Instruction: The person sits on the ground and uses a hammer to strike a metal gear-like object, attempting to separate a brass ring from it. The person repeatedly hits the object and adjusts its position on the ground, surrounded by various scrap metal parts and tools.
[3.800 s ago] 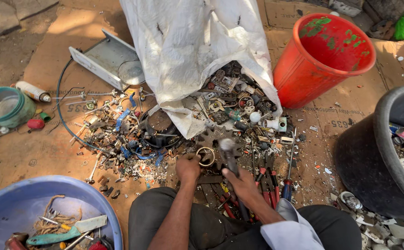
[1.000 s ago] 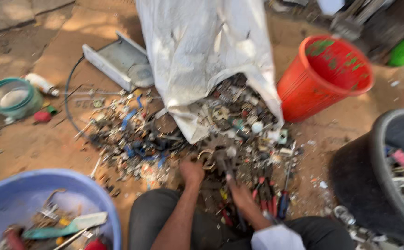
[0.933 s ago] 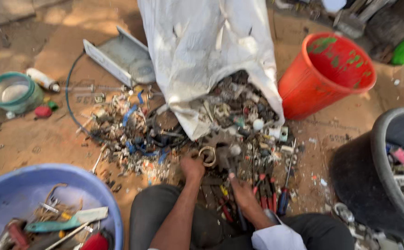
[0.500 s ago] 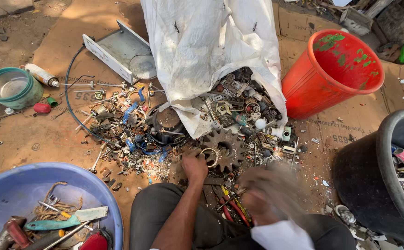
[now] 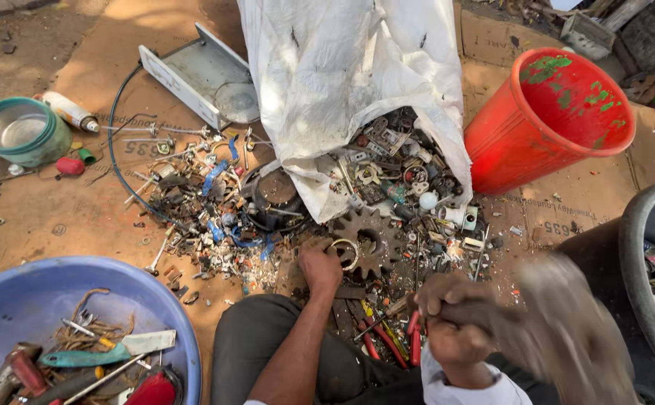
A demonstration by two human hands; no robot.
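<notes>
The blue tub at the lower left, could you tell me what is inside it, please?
The blue tub holds a teal-handled tool, bent wire, and red-handled pieces. Its bottom beneath them, and its cropped part, cannot be seen.

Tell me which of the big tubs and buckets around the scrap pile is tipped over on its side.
The red bucket, right of the white sack. The blue basin and dark tub sit upright.

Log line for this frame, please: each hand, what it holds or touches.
left hand: resting on scrap pile by rusty gear | right hand: gripping blurred rusty piece | near: black tub
</notes>
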